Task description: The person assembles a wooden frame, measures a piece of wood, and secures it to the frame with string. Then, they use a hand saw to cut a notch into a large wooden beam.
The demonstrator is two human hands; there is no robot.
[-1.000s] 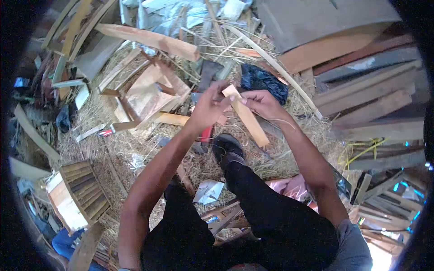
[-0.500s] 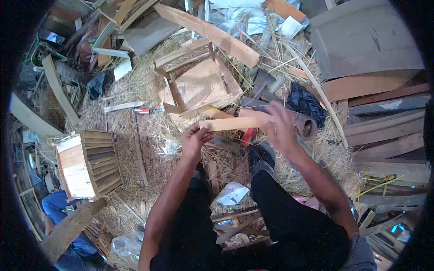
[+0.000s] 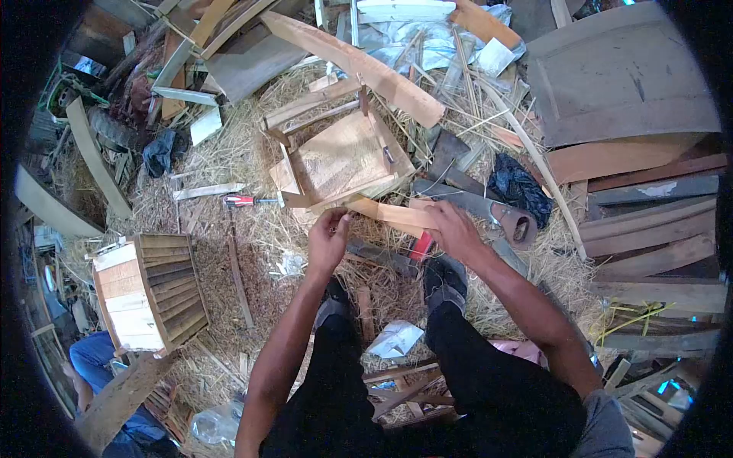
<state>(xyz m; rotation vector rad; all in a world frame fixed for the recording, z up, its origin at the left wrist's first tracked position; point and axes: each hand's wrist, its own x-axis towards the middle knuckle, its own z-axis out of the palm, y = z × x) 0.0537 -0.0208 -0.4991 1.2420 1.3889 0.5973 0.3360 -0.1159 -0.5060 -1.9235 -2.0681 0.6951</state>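
Note:
A thin, light wooden strip (image 3: pixel 405 217) lies across the middle of the head view, slanting down to the right. My right hand (image 3: pixel 456 231) grips its right end. Just left of and below the strip's other end is my left hand (image 3: pixel 328 243), its fingers curled and thumb close to them; anything small between them cannot be made out. Beyond my hands, a wooden panel with a frame of slats (image 3: pixel 336 156) rests on the straw. A handsaw (image 3: pixel 500 216) lies right of my right hand, and a red object (image 3: pixel 421 246) sits below the strip.
A red-handled screwdriver (image 3: pixel 241 201) lies on the straw at left. Below it stands a slatted wooden box (image 3: pixel 153 294), near another person's blue-clad leg (image 3: pixel 95 359). A long plank (image 3: pixel 355 65), a black plastic bag (image 3: pixel 519 189) and stacked boards (image 3: pixel 649 229) lie farther off and right.
My left hand has let go of the strip's left end. My right hand, blurred before, now grips the right end, and the strip has tilted.

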